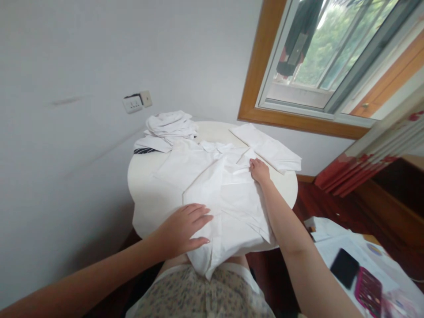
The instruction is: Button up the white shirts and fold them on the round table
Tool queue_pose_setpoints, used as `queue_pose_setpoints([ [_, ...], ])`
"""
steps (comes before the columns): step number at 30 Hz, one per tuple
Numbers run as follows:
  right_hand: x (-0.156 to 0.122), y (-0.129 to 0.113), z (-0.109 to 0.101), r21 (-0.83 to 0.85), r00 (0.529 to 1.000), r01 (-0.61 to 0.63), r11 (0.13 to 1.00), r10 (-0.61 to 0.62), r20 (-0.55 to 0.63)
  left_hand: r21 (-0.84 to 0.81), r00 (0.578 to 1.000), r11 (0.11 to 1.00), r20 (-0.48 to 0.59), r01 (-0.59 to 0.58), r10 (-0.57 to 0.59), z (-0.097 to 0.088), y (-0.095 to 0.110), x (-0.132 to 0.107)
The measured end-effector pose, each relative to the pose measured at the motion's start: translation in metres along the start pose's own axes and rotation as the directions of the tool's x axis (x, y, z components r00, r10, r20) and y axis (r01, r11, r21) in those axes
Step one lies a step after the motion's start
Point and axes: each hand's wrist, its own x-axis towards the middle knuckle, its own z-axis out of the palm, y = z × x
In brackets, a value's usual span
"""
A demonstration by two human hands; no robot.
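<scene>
A white shirt point(236, 196) lies partly folded on a white table point(142, 185), its lower end hanging over the near edge towards my lap. My left hand point(182, 229) rests over the shirt's near left part, with fingers stretched out and thumb apart. Up by the shirt's far right side, my right hand point(260, 171) has its fingers curled at the cloth and appears to pinch it. Just beyond that hand lies a folded white garment point(268, 148).
A heap of white clothes point(170, 128) sits at the table's far left, with a dark striped piece point(145, 150) beneath. Behind stands a wall with a socket point(133, 104). A window is at right. Lower right, a black phone point(345, 267) and a pink-edged device point(369, 290) lie on papers.
</scene>
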Motion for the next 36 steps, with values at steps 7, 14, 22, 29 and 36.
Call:
queue_pose_setpoints([
  [7, -0.001, 0.001, 0.003, -0.023, 1.000, 0.002, 1.000, -0.002, -0.005, 0.113, 0.998, 0.993, 0.063, -0.035, 0.028, 0.013, 0.001, -0.007],
  [14, -0.001, 0.001, 0.003, 0.017, 0.999, -0.021, 1.000, 0.022, -0.041, 0.090, 0.977, 0.984, 0.163, -0.155, 0.139, -0.016, -0.009, -0.006],
  [22, -0.001, 0.002, 0.006, 0.016, 0.997, -0.014, 1.000, 0.015, -0.073, 0.152, 0.942, 0.961, 0.211, 0.232, -0.261, -0.020, 0.016, 0.008],
  [29, 0.002, 0.002, 0.006, 0.052, 0.998, -0.018, 0.998, 0.022, -0.064, 0.030, 0.839, 0.840, -0.066, 0.542, -0.539, -0.052, -0.005, 0.015],
  [36, 0.006, -0.002, -0.003, 0.019, 0.988, -0.153, 0.988, 0.153, -0.016, -0.336, 0.278, 0.488, -0.513, 0.806, -0.812, -0.089, -0.029, -0.019],
])
